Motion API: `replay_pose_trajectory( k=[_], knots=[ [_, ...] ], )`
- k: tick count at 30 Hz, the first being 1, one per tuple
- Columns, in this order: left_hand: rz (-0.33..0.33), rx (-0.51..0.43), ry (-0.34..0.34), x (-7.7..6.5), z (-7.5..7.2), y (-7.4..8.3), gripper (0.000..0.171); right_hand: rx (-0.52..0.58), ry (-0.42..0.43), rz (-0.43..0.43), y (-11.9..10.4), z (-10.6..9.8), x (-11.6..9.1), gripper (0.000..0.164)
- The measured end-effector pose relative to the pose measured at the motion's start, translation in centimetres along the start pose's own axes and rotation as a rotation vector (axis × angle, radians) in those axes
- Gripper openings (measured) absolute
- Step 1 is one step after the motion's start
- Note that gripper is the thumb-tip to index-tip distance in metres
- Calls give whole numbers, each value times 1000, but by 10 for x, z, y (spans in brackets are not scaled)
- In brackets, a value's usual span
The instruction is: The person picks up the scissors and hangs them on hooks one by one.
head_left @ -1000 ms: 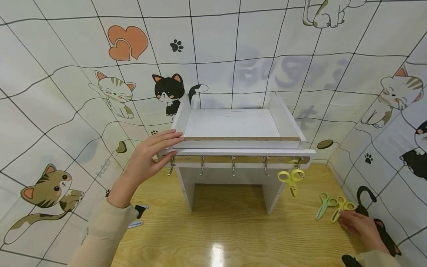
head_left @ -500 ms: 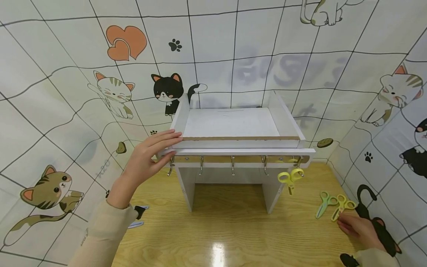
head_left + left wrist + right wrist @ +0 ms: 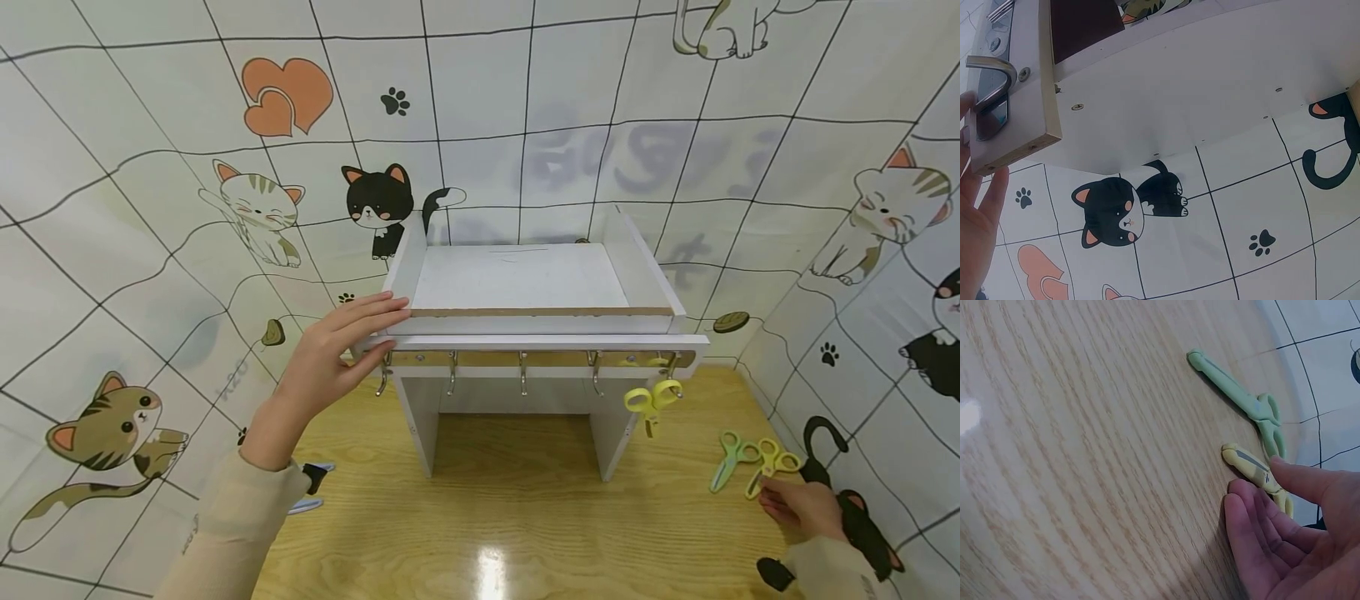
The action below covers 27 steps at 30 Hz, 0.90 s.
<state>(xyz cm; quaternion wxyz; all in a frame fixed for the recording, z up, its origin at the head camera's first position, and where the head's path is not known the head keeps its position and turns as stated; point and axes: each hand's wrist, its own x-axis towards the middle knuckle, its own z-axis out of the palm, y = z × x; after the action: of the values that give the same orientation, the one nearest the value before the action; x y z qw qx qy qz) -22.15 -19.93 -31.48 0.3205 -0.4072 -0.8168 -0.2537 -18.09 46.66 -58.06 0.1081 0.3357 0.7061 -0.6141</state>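
In the head view my left hand (image 3: 326, 350) grips the left front corner of a white shelf unit (image 3: 517, 275), fingers along its top and thumb at the front rail. The left wrist view shows fingertips around that rail end, beside a metal hook (image 3: 1007, 75). My right hand (image 3: 804, 504) is low at the right, over yellow scissors (image 3: 768, 462) lying on the table. In the right wrist view, thumb and curled fingers pinch the yellow scissors (image 3: 1254, 467) from either side. Green scissors (image 3: 1229, 384) lie just beside them. Another pair of yellow scissors (image 3: 654, 402) hangs from the rightmost hook.
Several metal hooks (image 3: 524, 373) line the front rail. Light-blue items (image 3: 305, 504) lie on the wooden table (image 3: 510, 500), partly behind my left sleeve. Cat-patterned sheeting (image 3: 480, 92) stands behind and at both sides.
My right hand shifts slightly at the yellow scissors, its wrist turning inward; those scissors stay put. The hanging yellow scissors swing a little. My left hand stays in place.
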Motion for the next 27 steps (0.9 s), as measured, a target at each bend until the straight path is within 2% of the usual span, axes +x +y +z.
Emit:
replay_pose_trajectory(
  k=[8, 14, 18, 27],
  knots=[
    [4, -9, 11, 2, 1, 1, 55, -192, 129, 20, -4, 6, 3, 27],
    [12, -11, 17, 2, 1, 2, 53, -253, 167, 49, -7, 10, 2, 29],
    [18, -11, 18, 3, 2, 3, 54, -254, 162, 45, -6, 8, 1, 28],
    [6, -2, 4, 4, 2, 4, 54, -153, 109, 33, 0, 1, 6, 19]
  ],
)
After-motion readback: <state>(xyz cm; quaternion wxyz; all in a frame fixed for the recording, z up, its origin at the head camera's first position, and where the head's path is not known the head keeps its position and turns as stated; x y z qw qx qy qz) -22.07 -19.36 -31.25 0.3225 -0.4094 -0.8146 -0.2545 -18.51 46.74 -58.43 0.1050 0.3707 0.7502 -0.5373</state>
